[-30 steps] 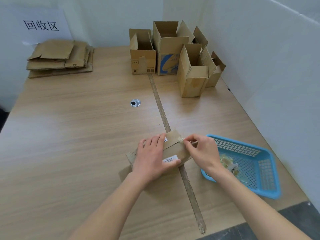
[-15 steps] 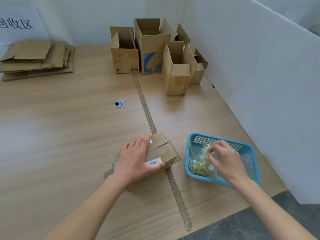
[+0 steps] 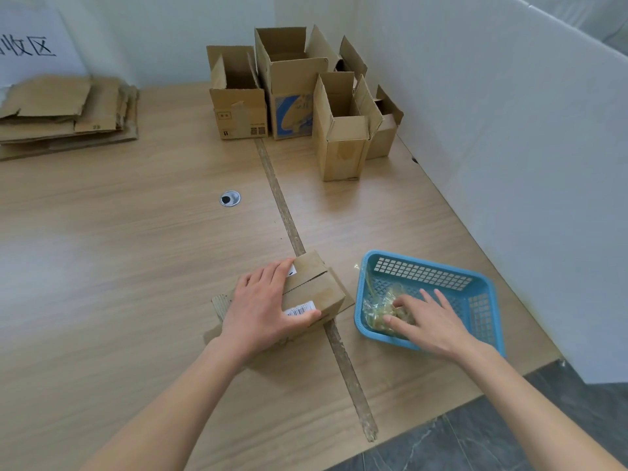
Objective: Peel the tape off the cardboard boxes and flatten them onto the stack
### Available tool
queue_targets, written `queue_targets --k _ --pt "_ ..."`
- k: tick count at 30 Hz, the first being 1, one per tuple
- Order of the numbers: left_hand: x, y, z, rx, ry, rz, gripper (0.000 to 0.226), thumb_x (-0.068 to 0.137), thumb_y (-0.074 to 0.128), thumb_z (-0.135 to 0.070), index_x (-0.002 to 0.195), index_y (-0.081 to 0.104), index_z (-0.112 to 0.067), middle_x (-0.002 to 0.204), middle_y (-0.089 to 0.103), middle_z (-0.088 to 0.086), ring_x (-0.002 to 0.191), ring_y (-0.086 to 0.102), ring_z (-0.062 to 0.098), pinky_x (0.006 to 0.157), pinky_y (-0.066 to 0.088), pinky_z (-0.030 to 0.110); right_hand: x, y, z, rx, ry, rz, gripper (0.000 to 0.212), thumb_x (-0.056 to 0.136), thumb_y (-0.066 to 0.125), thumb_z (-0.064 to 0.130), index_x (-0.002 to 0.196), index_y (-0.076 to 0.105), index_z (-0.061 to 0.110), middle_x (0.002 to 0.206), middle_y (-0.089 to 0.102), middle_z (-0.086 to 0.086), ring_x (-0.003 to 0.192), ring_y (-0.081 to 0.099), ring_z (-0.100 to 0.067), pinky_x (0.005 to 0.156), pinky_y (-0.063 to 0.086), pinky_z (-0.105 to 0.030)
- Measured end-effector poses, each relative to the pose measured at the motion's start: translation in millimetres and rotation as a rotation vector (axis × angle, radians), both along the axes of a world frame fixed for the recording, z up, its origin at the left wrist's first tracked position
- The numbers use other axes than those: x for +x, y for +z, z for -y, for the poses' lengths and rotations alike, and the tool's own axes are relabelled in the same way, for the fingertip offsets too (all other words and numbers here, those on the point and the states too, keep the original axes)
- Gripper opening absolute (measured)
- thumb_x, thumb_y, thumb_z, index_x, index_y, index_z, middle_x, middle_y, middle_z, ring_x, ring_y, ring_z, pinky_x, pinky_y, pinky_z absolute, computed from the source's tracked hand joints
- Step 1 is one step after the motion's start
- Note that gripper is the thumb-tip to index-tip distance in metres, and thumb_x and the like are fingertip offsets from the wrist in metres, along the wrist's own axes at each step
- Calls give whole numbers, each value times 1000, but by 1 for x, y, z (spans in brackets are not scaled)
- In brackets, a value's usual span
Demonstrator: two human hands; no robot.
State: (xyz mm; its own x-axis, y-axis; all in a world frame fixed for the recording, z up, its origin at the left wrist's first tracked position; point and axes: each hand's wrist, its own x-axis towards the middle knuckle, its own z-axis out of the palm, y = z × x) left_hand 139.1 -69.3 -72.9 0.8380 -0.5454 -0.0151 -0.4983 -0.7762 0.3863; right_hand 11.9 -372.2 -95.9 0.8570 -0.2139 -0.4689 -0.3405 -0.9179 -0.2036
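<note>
The small cardboard box [image 3: 314, 290] is clasped on the surface [image 3: 119, 266] by the left hand [image 3: 263, 309], its grip curled round it; crumpled tape [image 3: 380, 309] in the blue basket [image 3: 475, 302] is pressed by the right hand [image 3: 430, 322], fingers spread; farther back, open boxes [image 3: 292, 93] stand and the flattened stack [image 3: 64, 110] lies.

Wooden table [image 3: 119, 266] with boxes [image 3: 299, 96], basket [image 3: 482, 321], stack [image 3: 68, 113]

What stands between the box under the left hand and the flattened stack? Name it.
Nothing visible. The small box under the left hand lies near the front edge; the flattened stack sits at the far left. Only bare table lies between. The upright boxes and blue basket stand off to the right.
</note>
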Motion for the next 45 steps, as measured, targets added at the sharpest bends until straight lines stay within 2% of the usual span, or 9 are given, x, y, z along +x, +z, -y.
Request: queue_targets --k 6,12,20,29,33,35,38,40,45 --pt "-1 2 0 2 -2 4 107 73 45 -89 158 22 -28 152 38 -13 137 36 12 116 25 36 1 6 -12 120 -88 41 45 93 28 76 125 23 45 135 63 -2 142 44 -21 126 5 -46" --pt "1 0 -1 21 -13 16 106 75 47 -89 158 20 -28 152 37 -14 137 35 11 116 25 35 13 20 -40 75 -121 386 59 98 46 61 147 41 27 149 46 9 136 46 -13 114 37 -36" --pt "21 12 -21 -128 -51 -300 93 80 62 -71 157 31 -28 158 35 -14 143 35 9 113 25 27 50 44 -101 189 247 379 76 88 58 70 153 28 45 160 25 18 138 43 -12 104 46 -38" --pt "19 29 -75 -73 103 -510 93 65 50 -97 143 46 -48 137 49 -27 126 51 4 99 47 28 44 54 -119 75 231 441 48 77 77 58 98 45 31 147 45 21 103 64 -20 70 52 -35" --pt "6 40 -74 202 118 -302 71 86 60 -69 150 33 -52 154 35 -2 130 53 26 98 48 38 27 61 -124 249 129 398 56 82 47 84 84 47 28 150 44 23 111 65 -10 84 51 -36" --pt "2 42 -69 142 193 -328 52 95 55 -52 146 44 -50 137 42 5 116 58 31 95 49 39 24 63 -127 352 -4 414 68 90 33 82 71 56 21 139 62 9 130 56 -5 92 50 -35" --pt "-5 38 -66 -2 388 -393 41 94 57 -56 133 61 -44 115 53 -1 107 59 27 93 48 37 27 72 -132 323 -109 374 65 85 51 79 56 54 21 104 74 2 110 68 -13 84 55 -35" --pt "-8 35 -65 -76 507 -394 49 89 64 -60 133 64 -37 124 65 1 120 59 27 96 48 36 31 82 -138 248 -107 278 44 77 75 64 70 53 27 90 69 8 93 67 -13 75 52 -32" --pt "-13 41 -64 -237 738 -362 44 82 70 -64 113 70 -33 110 72 -2 108 64 25 85 52 34 44 96 -166 121 -312 281 60 77 82 56 103 37 26 90 61 4 87 61 -19 74 51 -31"
